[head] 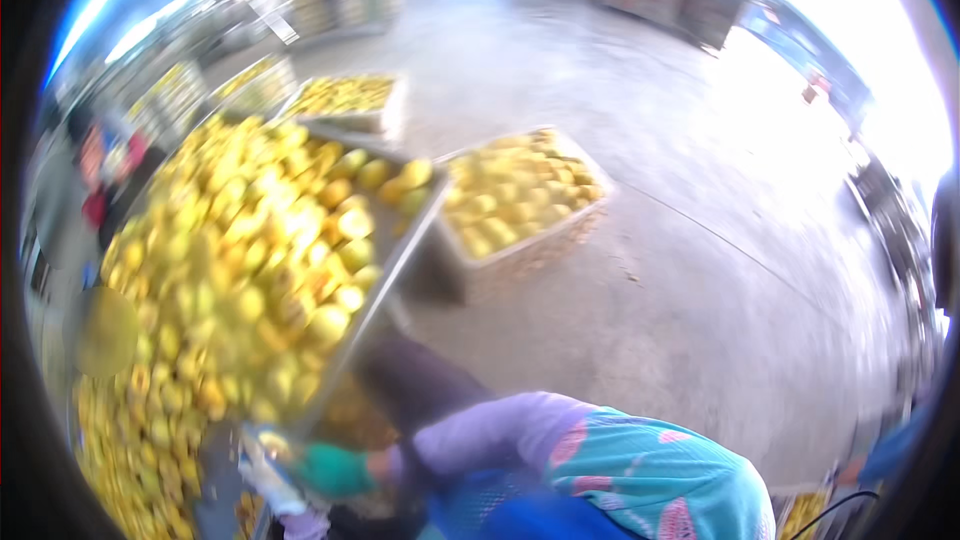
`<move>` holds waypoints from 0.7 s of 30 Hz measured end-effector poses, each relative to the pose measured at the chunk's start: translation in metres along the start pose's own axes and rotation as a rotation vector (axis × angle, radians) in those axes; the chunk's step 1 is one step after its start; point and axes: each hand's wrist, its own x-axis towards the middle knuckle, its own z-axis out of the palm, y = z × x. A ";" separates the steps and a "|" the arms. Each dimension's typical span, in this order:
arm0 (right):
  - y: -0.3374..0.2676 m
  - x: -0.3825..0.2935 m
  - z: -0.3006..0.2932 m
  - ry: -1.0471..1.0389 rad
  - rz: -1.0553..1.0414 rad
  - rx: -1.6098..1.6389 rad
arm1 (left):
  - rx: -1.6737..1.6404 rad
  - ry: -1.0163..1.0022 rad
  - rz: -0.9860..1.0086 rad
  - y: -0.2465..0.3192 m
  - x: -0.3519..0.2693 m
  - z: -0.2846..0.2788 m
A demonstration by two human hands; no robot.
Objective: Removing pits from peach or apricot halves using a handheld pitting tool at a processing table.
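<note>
At the lower left, my right hand wears a green glove below a purple sleeve. Close beside it is my left hand in a whitish glove. A pale yellow fruit lies between the two hands; blur hides which one grips it, and how the fingers are set. Both hands are at the near edge of a large metal-rimmed table heaped with yellow fruits, some orange-tinged or greenish. A grey bare patch of its surface shows left of my hands.
A crate full of yellow fruits stands against the table's far right side, another crate behind it. More crates and bins line the back. People are at the left; a blue-sleeved arm shows at lower right. Concrete floor extends right.
</note>
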 end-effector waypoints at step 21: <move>-0.073 0.002 -0.100 0.346 0.050 -0.005 | 0.144 -0.601 0.332 0.049 0.012 0.129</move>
